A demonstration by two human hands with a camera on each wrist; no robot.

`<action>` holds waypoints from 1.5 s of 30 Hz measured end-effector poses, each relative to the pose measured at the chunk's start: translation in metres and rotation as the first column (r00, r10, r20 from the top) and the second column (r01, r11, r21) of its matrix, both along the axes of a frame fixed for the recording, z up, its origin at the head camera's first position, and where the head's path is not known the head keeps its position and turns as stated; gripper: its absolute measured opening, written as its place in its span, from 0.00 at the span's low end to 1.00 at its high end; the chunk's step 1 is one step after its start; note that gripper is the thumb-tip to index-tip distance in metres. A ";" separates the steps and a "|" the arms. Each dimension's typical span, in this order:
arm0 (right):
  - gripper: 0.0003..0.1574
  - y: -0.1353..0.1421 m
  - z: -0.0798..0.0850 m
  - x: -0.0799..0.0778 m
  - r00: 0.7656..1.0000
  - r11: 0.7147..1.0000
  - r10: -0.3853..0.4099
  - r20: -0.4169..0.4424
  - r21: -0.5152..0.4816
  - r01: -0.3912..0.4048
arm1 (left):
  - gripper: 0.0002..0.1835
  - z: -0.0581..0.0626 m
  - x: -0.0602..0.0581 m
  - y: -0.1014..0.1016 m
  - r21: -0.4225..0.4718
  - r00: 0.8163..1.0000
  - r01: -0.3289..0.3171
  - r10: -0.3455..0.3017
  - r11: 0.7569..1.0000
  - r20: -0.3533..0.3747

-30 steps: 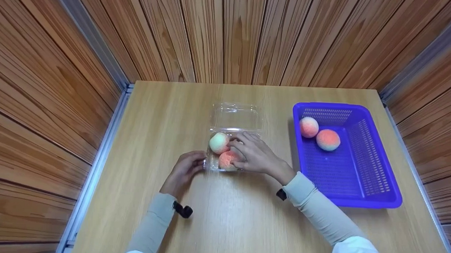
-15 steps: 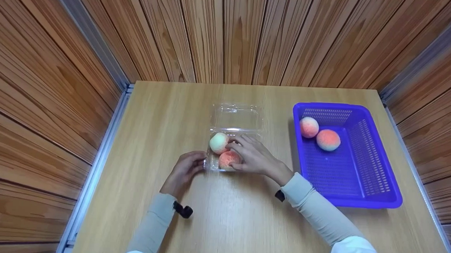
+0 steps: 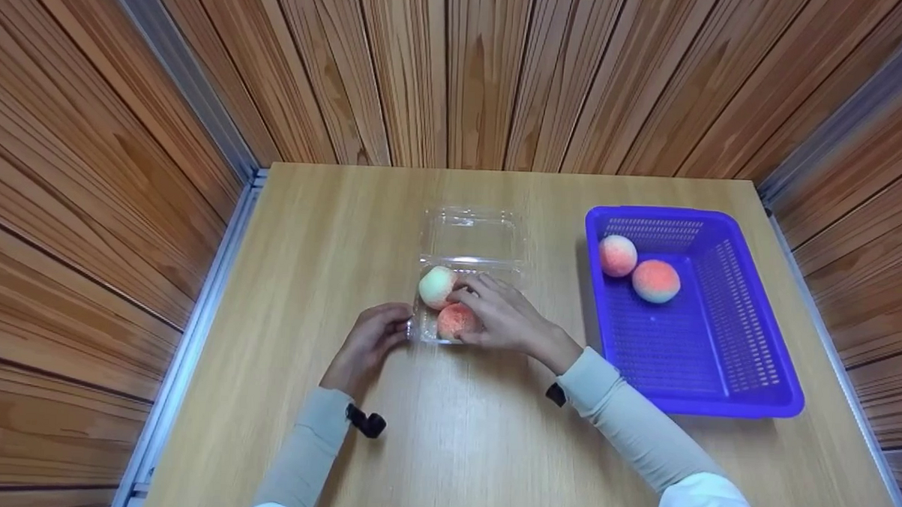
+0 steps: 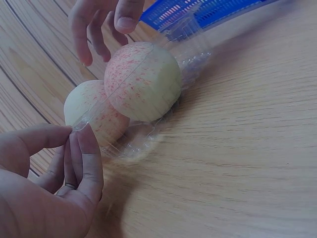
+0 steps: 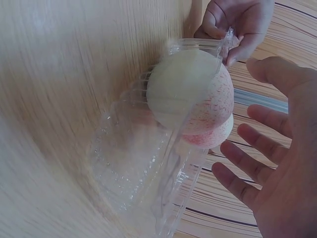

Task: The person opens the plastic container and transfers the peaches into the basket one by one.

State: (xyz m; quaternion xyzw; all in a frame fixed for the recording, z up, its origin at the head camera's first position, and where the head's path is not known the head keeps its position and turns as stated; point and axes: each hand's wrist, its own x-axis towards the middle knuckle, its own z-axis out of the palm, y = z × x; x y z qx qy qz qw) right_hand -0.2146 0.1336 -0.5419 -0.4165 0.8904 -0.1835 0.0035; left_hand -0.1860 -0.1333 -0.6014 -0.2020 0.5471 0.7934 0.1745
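An open clear plastic clamshell box lies on the table, its lid folded back to the far side. Two peaches sit in its left part, a pale one behind and a redder one in front. My left hand pinches the box's left rim between thumb and fingers. Over the box's right part hovers my right hand, its fingers spread and relaxed beside the peaches; the right wrist view shows nothing in its grasp. From the head, that hand hides part of the box.
A purple plastic basket stands on the right of the table, with two more peaches, one against its left wall and one near it. Wooden panel walls enclose the table at the back and sides.
My right hand has shifted slightly left and toward me, over the front peach. The left hand, box and peaches stay about where they were.
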 end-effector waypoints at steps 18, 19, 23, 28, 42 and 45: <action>0.37 -0.005 -0.007 0.004 1.000 0.999 -0.005 0.025 0.039 0.004 | 0.06 -0.002 -0.002 0.001 0.023 0.999 0.018 -0.017 1.000 -0.039; 0.37 -0.005 -0.008 0.004 1.000 0.999 -0.004 0.021 0.042 0.004 | 0.06 -0.002 -0.002 0.001 0.018 0.999 0.020 -0.019 1.000 -0.038; 0.38 -0.005 -0.010 0.004 1.000 0.998 -0.004 0.017 0.056 0.003 | 0.06 0.000 -0.002 0.001 0.013 0.999 0.022 -0.022 1.000 -0.039; 0.38 -0.006 -0.012 0.004 0.999 0.997 -0.010 0.031 0.073 0.008 | 0.07 0.001 -0.001 0.001 0.017 0.999 0.018 -0.017 1.000 -0.040; 0.32 -0.009 -0.014 0.005 0.991 0.999 -0.024 0.129 0.035 0.020 | 0.13 -0.001 -0.001 -0.001 -0.001 0.999 0.025 -0.025 1.000 -0.020; 0.31 -0.010 -0.015 0.005 0.988 0.999 -0.037 0.152 0.044 0.030 | 0.13 -0.002 -0.001 -0.001 -0.014 0.999 0.029 -0.030 0.999 -0.018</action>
